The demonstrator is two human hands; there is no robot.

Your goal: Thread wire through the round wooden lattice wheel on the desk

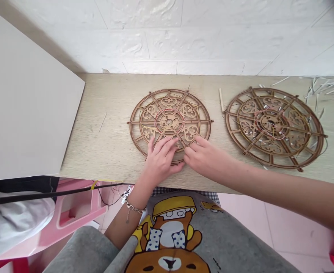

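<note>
A flat round wooden fretwork wheel (169,113) with thin red wire round its hub lies on the pale wooden table (104,148). My left hand (161,159) rests on the wheel's near rim with its fingers stretched flat. My right hand (205,157) lies beside it on the same rim, fingers extended and pressed on the wood. Neither hand grips anything that I can see. A second, similar wheel (275,127) with tangled wires lies to the right, away from both hands.
A white board (24,110) stands at the left over the table's end. Thin white sticks (323,89) are scattered at the back right, and a small wooden stick (221,100) lies between the wheels. A pink stool (76,212) stands below the table's left.
</note>
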